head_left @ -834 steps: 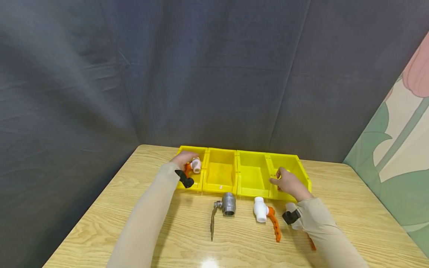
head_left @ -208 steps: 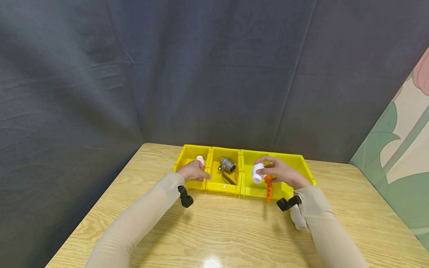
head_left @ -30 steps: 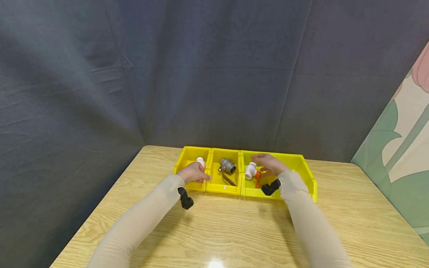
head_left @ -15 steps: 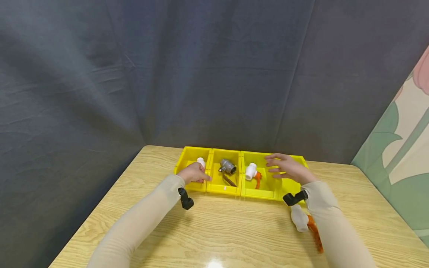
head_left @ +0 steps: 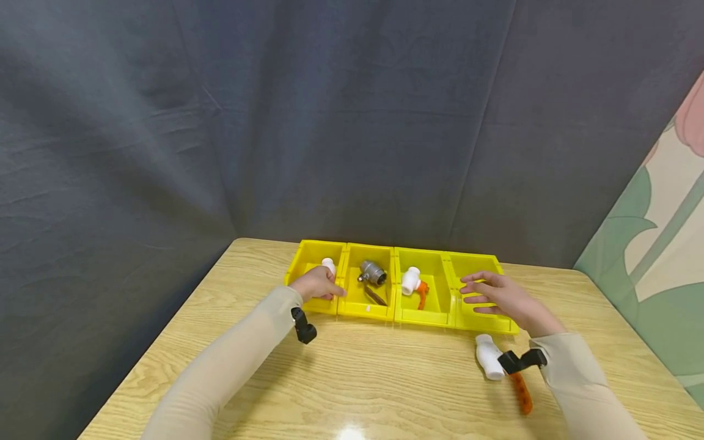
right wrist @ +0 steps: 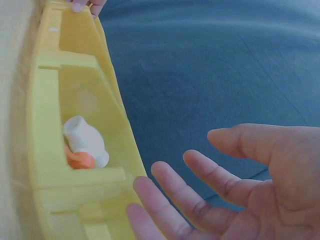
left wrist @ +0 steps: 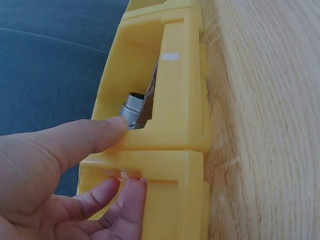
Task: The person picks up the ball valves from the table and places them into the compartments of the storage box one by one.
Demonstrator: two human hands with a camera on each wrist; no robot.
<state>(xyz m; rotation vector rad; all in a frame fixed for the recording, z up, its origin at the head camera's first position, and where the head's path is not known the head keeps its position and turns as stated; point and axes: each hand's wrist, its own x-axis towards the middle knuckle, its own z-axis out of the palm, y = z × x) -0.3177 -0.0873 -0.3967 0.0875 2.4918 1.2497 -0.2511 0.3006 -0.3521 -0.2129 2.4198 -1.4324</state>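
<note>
My left hand (head_left: 318, 283) grips the divider between the first and second yellow bins, its thumb over the second bin (left wrist: 172, 100) and its curled fingertips on the first bin's side. Beside it, a white ball valve (head_left: 329, 264) in the first bin is mostly hidden. A metal ball valve (head_left: 373, 272) lies in the second bin. In the third bin lies a white ball valve with an orange handle (head_left: 410, 281). Over the fourth bin (head_left: 486, 324), my right hand (head_left: 503, 298) has its fingers spread and holds nothing. Another white ball valve (head_left: 488, 358) lies on the table near my right wrist.
The bins stand in a joined row toward the back of the wooden table (head_left: 363, 379). A dark curtain (head_left: 352, 122) hangs behind it. On the right is a wall with a leaf and flower pattern (head_left: 660, 256).
The right hand has let go of the white ball valve, now lying in the third bin, and moved right over the fourth. The left hand stays put. Earlier, the metal valve lay on the table.
</note>
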